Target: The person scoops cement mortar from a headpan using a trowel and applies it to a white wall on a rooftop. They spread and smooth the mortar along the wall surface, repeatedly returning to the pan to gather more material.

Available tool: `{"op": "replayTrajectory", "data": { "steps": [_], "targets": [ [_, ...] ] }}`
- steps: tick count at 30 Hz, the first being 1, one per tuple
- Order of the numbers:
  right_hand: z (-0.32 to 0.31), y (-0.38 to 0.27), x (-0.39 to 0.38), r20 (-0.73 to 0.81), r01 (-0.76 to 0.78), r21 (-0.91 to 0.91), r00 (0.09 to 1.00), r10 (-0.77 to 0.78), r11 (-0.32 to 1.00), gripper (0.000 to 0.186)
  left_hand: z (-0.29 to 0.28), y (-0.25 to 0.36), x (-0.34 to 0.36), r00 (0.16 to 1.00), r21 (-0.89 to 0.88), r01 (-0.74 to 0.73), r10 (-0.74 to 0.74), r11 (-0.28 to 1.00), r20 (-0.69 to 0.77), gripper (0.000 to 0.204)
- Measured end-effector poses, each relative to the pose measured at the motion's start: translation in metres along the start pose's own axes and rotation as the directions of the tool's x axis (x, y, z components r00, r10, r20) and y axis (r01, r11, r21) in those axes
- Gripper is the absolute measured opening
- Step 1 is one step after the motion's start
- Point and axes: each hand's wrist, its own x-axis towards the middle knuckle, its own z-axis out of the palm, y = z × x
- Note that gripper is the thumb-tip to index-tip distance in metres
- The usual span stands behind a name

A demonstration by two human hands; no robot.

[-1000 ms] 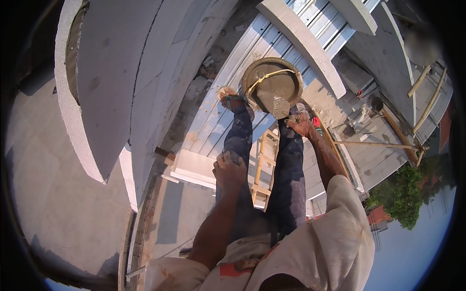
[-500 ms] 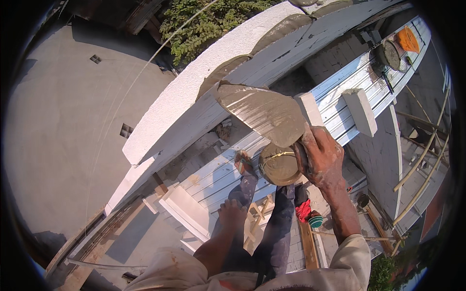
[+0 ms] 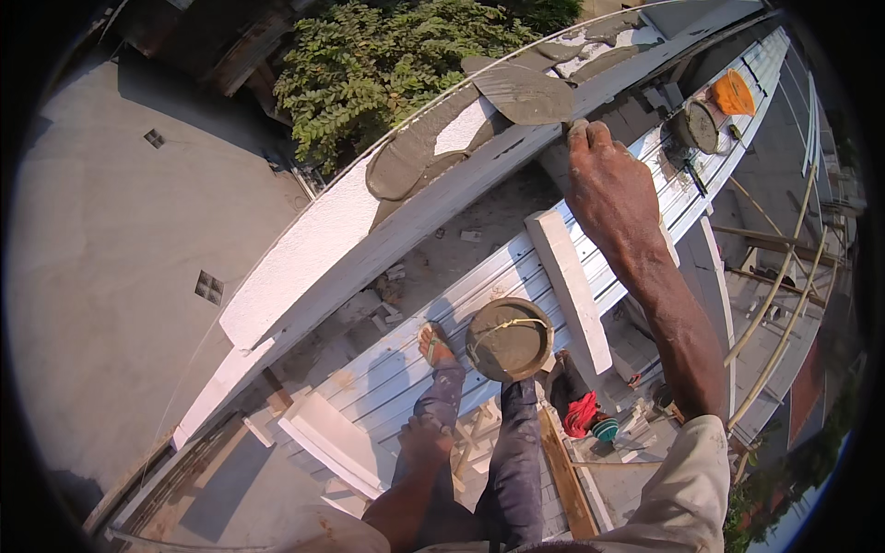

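The right hand (image 3: 613, 180) is closed around the handle of a trowel (image 3: 530, 92), its fingers bunched and the handle mostly hidden behind them. The left hand (image 3: 424, 438) rests on the left leg (image 3: 441, 392) at the knee; how far its fingers spread is hard to tell in the shade.

The trowel's broad blade, grey with mortar, lies over the top face of a white block wall (image 3: 286, 276), its handle end reaching past the wall's edge nearer the deck; whether it touches is unclear. Patches of wet mortar (image 3: 406, 161) cover that top face on both sides of the blade, with bare white between.

Below the hands runs a ridged metal deck (image 3: 479, 295). A round bucket (image 3: 479, 355) with mortar inside and a yellowish cord (image 3: 521, 321) across it stands near the deck's edge away from the wall, just beside the left foot (image 3: 433, 343). A white slab (image 3: 564, 286) lies across the deck, jutting beyond that same edge. Toward the deck's far end sit a second bucket (image 3: 684, 129) and an orange container (image 3: 733, 92), side by side.

Farther out are a wooden plank (image 3: 560, 470), bamboo poles (image 3: 779, 318), a leafy tree (image 3: 369, 74) and a pale concrete floor (image 3: 120, 276).
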Motion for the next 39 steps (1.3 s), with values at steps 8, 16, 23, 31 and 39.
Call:
{"op": "replayTrajectory", "data": {
  "steps": [8, 16, 23, 31, 39],
  "targets": [
    [0.04, -0.126, -0.088, -0.216, 0.352, 0.677, 0.935, -0.282, 0.647, 0.023, -0.007, -0.009, -0.004, 0.997, -0.061, 0.026, -0.022, 0.998, 0.069, 0.059],
    [0.181, -0.122, -0.337, 0.703, -0.65, 0.542, 0.698, 0.135, 0.533, 0.036, -0.014, 0.01, 0.004, 0.991, -0.009, 0.081, -0.079, 0.997, 0.109, 0.057],
    [0.378, -0.116, -0.384, 0.804, -0.724, 0.227, 0.517, 0.294, 0.651, 0.026, -0.015, 0.007, 0.007, 0.985, 0.053, 0.098, -0.104, 0.994, 0.134, 0.057],
    [0.461, -0.142, -0.35, 0.832, -0.55, 0.384, 0.554, -0.02, 0.741, 0.032, -0.017, 0.01, 0.009, 0.983, 0.05, 0.105, -0.111, 0.993, 0.148, 0.057],
    [0.441, -0.083, -0.397, 0.839, -0.654, 0.428, 0.544, -0.005, 0.623, 0.044, -0.016, 0.007, 0.007, 0.995, 0.052, 0.054, -0.058, 0.997, 0.084, 0.053]
  ]
}}
